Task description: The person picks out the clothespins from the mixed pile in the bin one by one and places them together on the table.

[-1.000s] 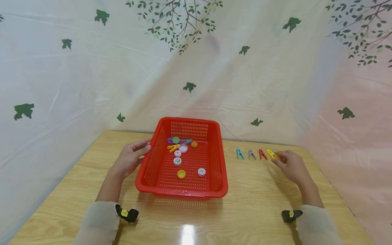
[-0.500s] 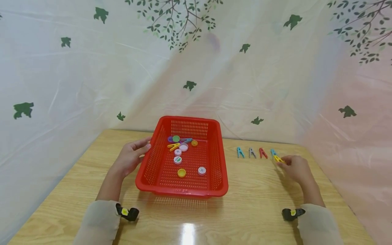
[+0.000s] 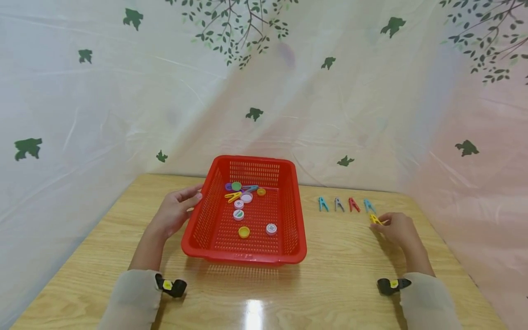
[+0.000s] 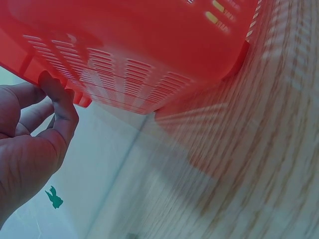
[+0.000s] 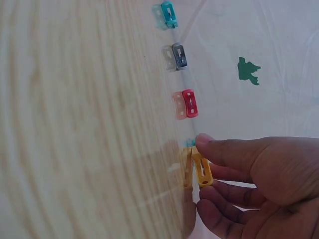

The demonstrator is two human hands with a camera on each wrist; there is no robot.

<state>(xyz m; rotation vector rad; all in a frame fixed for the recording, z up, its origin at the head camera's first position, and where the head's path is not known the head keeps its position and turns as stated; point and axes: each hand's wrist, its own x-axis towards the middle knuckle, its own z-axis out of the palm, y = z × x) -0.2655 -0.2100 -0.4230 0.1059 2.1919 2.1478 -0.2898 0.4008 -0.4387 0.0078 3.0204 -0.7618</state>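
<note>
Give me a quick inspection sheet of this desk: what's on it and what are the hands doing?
Surface: wooden table, glossy.
Job's things: yellow clothespin pinched by right hand; teal, grey, red and teal clothespins in a row.
Clutter: red basket holding bottle caps and more pins.
Hands: left hand touches the basket's side.
Cables: nothing seen.
Surroundings: leaf-print plastic sheeting.

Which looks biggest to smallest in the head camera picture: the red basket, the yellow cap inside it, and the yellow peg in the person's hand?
1. The red basket, by far the biggest.
2 and 3. The yellow cap and the yellow peg look about alike. The right hand pinches the peg and hides part of it, so I won't rank them.
</note>
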